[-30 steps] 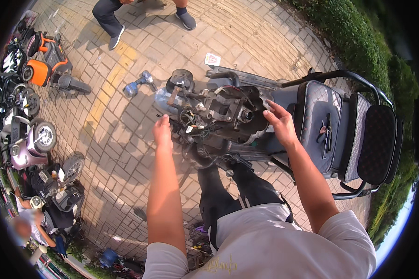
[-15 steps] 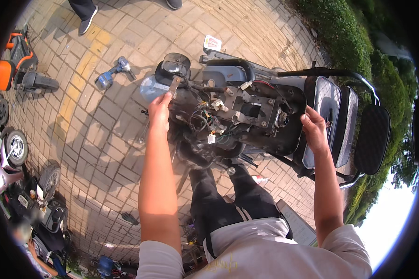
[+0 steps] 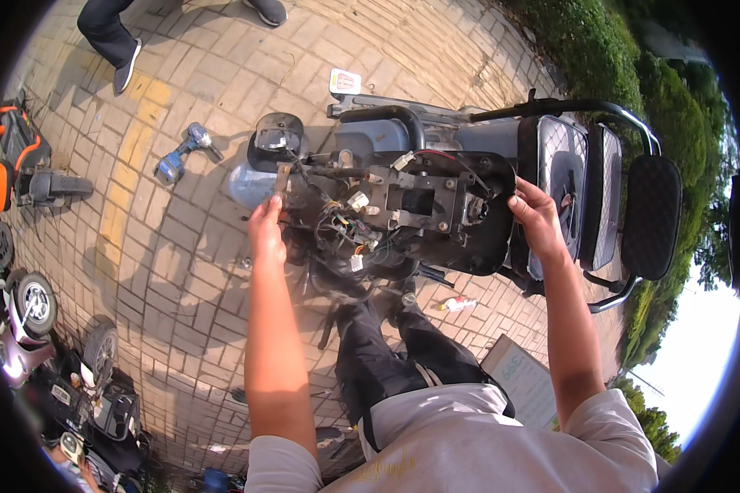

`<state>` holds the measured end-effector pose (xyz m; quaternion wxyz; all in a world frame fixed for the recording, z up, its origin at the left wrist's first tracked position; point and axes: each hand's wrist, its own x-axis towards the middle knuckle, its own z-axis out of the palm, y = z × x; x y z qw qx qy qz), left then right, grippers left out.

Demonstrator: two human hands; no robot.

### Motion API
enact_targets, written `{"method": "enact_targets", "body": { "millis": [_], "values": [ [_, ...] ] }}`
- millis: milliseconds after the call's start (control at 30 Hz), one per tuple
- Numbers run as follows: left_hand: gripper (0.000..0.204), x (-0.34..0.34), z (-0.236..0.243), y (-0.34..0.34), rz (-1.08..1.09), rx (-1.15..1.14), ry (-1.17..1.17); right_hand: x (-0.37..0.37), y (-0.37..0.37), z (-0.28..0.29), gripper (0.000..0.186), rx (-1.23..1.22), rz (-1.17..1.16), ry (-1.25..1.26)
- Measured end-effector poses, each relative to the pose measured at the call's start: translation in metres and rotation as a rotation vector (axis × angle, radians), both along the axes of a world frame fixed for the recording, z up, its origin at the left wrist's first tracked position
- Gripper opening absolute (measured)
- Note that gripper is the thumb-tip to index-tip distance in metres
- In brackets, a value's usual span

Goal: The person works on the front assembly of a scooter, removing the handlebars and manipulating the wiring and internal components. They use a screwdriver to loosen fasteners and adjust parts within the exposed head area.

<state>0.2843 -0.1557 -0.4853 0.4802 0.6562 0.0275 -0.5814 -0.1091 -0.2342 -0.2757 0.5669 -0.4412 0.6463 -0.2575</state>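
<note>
A black plastic scooter panel (image 3: pixel 489 240) with a bolted metal frame (image 3: pixel 380 200) lies sideways in front of me, over the scooter. Bundles of wires with white connectors (image 3: pixel 358 200) hang loose around its left part. The fingers of my left hand (image 3: pixel 268 232) are closed on a narrow metal bracket (image 3: pixel 283 179) at the panel's left end. My right hand (image 3: pixel 539 220) pinches the panel's right rim between thumb and fingers, just beside the scooter seat (image 3: pixel 557 156). The fingertips under the rim are hidden.
A blue cordless drill (image 3: pixel 182 154) lies on the paving at the left. Beyond the panel are the scooter's grey-blue body (image 3: pixel 374 135) and a black backrest (image 3: pixel 656 218). Other scooters (image 3: pixel 34 300) stand along the left. A person's leg (image 3: pixel 111 37) shows at the top left; hedges border the right.
The whole view has turned slightly, so the scooter and panel appear farther left. Both hands keep their hold, and the panel has hardly moved against the scooter.
</note>
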Motion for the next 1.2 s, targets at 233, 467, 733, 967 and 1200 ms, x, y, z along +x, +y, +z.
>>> {"method": "enact_targets", "body": {
  "millis": [233,467,733,967,1200],
  "values": [
    [0.021,0.000,-0.011,0.006,0.028,-0.045,0.006,0.006,-0.001,0.003,0.045,0.004,-0.017,-0.044],
    [0.024,-0.008,-0.014,0.016,0.062,-0.030,-0.034,0.005,-0.003,0.000,0.046,-0.008,-0.006,-0.048],
    [0.029,-0.009,-0.015,0.023,0.076,-0.013,-0.028,0.006,-0.004,0.004,0.046,0.015,0.005,0.013],
    [0.042,-0.003,-0.010,0.028,-0.030,0.063,-0.032,0.012,-0.002,0.007,0.048,0.009,0.019,-0.064],
    [0.067,0.012,0.029,0.084,0.251,0.283,-0.180,0.007,-0.007,0.006,0.053,0.035,0.073,-0.063]
  ]
}}
